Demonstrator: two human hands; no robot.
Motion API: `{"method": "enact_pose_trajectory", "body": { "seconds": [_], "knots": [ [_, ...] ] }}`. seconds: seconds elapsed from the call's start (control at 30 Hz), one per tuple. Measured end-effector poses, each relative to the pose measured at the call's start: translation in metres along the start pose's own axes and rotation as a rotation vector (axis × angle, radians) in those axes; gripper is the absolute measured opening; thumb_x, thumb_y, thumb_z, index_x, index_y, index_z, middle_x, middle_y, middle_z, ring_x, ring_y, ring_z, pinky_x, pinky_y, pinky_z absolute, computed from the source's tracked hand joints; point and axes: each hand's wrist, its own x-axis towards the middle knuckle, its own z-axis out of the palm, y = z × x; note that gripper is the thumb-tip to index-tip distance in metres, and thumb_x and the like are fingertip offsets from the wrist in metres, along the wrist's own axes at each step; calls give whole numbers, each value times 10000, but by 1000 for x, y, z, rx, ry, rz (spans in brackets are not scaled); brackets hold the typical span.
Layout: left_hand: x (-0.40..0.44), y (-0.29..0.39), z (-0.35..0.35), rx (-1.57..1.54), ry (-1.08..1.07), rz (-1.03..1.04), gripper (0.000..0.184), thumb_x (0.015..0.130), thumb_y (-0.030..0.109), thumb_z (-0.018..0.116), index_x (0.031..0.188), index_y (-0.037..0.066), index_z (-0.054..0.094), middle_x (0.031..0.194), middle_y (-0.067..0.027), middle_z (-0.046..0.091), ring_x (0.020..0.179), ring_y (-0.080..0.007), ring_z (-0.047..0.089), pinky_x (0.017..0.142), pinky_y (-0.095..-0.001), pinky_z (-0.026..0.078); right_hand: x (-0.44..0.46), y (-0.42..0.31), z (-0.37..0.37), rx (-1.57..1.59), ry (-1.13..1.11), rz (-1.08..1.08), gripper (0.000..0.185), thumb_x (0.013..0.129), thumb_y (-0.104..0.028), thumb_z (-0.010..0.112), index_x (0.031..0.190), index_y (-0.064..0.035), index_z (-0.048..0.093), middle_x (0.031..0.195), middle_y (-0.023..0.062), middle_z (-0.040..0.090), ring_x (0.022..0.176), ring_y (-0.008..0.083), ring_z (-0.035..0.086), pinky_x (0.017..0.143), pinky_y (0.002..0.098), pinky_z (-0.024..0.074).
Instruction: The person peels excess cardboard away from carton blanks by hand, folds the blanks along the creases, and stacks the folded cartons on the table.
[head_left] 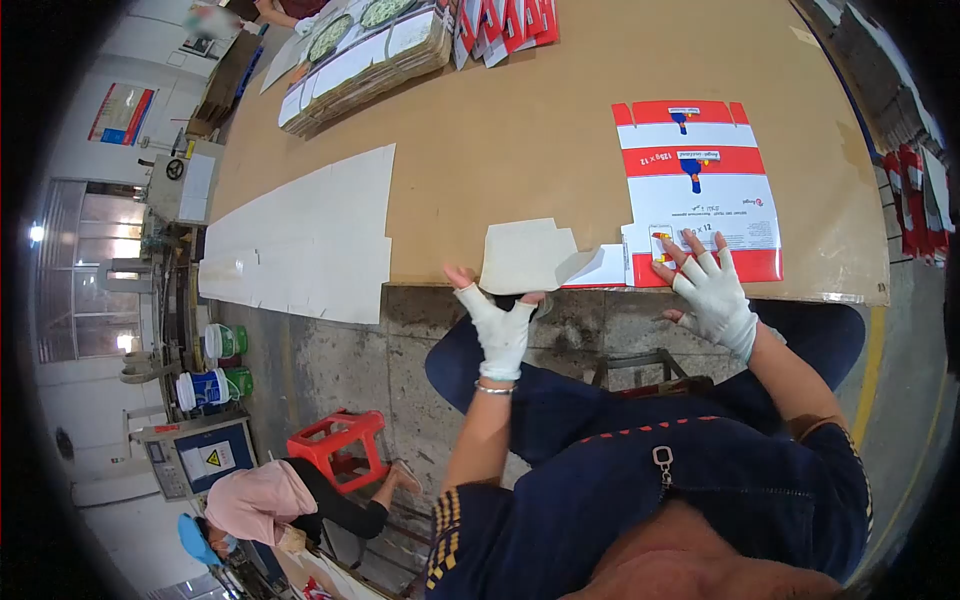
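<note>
A flat printed carton blank [700, 215], red and white with a blue figure, lies near the table's front edge. My right hand [715, 300], in a white fingerless glove, rests on its lower part with the fingers spread. At the blank's left end, a plain grey-white cardboard flap [530, 255] is folded at an angle. My left hand [498, 330], gloved the same way, is open at that flap's lower edge, thumb and fingers apart. Whether it touches the flap I cannot tell.
Left of the flap lie plain white cardboard sheets [310, 235], overhanging the brown table [500, 150]. Stacked printed cartons [370, 70] and red-white folded pieces [505, 30] sit at the back. A red stool [340, 450] and a bending person [265, 500] are at lower left.
</note>
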Motion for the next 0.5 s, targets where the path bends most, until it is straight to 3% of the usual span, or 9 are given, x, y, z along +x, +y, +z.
{"method": "enact_pose_trajectory", "body": {
  "seconds": [0.03, 0.07, 0.17, 0.2, 0.3, 0.33, 0.43, 0.47, 0.5],
  "knots": [
    [1, -3, 12, -238, 113, -101, 1168, 768, 134, 847, 1595, 87, 23, 1617, -224, 165, 1485, -327, 218, 1207, -435, 178, 0, 0, 0, -2, -2, -3, 773, 747, -501, 768, 1423, -235, 501, 1533, 69, 422, 1450, 328, 325, 1159, 654, 187],
    [5, -1, 19, -316, 77, -83, 1258, 789, 94, 837, 1561, 55, -155, 1648, -193, -6, 1503, -252, 128, 1208, -398, 151, 0, 0, 0, -4, -3, -4, 760, 756, -490, 764, 1422, -235, 503, 1532, 67, 424, 1452, 329, 322, 1156, 656, 192],
    [21, -19, 33, -544, 274, -234, 1216, 819, 74, 807, 1548, 15, -164, 1648, -195, -36, 1511, -241, 100, 1211, -383, 137, -1, -1, 6, -50, -4, -22, 720, 786, -442, 749, 1428, -239, 494, 1538, 59, 415, 1458, 333, 309, 1148, 668, 197],
    [27, -23, 42, -497, 333, -186, 1007, 869, 57, 754, 1562, -21, 27, 1615, -194, 171, 1453, -236, 268, 1181, -368, 234, 0, 0, 8, -73, 1, -32, 707, 797, -423, 743, 1431, -242, 490, 1542, 56, 410, 1461, 334, 304, 1146, 672, 197],
    [27, -12, 62, -342, 111, -102, 546, 930, 118, 703, 1356, -64, 415, 1310, -134, 555, 1167, -212, 549, 1040, -341, 418, 0, 3, 7, -80, -29, -48, 681, 833, -390, 708, 1452, -248, 463, 1553, 46, 392, 1461, 335, 301, 1138, 684, 199],
    [25, -16, 67, -274, 132, -92, 478, 935, 54, 664, 1339, -68, 439, 1290, -160, 589, 1138, -273, 586, 1001, -346, 450, 0, 4, 9, -76, -25, -60, 679, 837, -373, 697, 1459, -251, 453, 1556, 43, 387, 1458, 336, 304, 1134, 686, 208],
    [20, -46, 66, 34, -1, 21, 464, 983, 49, 568, 1397, -80, 405, 1316, -216, 574, 1155, -309, 591, 994, -344, 452, -2, 11, 10, -101, -16, -116, 669, 851, -312, 658, 1477, -258, 429, 1562, 38, 377, 1451, 336, 315, 1120, 686, 241],
    [21, -38, 76, -257, -32, 67, 548, 945, -14, 551, 1463, -41, 376, 1421, -254, 495, 1265, -350, 540, 1048, -364, 425, -1, 17, 8, -135, -16, -152, 661, 857, -287, 642, 1480, -259, 424, 1564, 37, 374, 1449, 335, 320, 1116, 683, 255],
    [24, -31, 76, -52, -136, 267, 604, 911, -29, 566, 1481, -19, 366, 1453, -252, 462, 1306, -358, 504, 1076, -383, 399, -1, 22, 7, -166, -20, -187, 654, 862, -261, 625, 1484, -260, 420, 1565, 37, 372, 1446, 334, 325, 1111, 680, 269]
  ]
}}
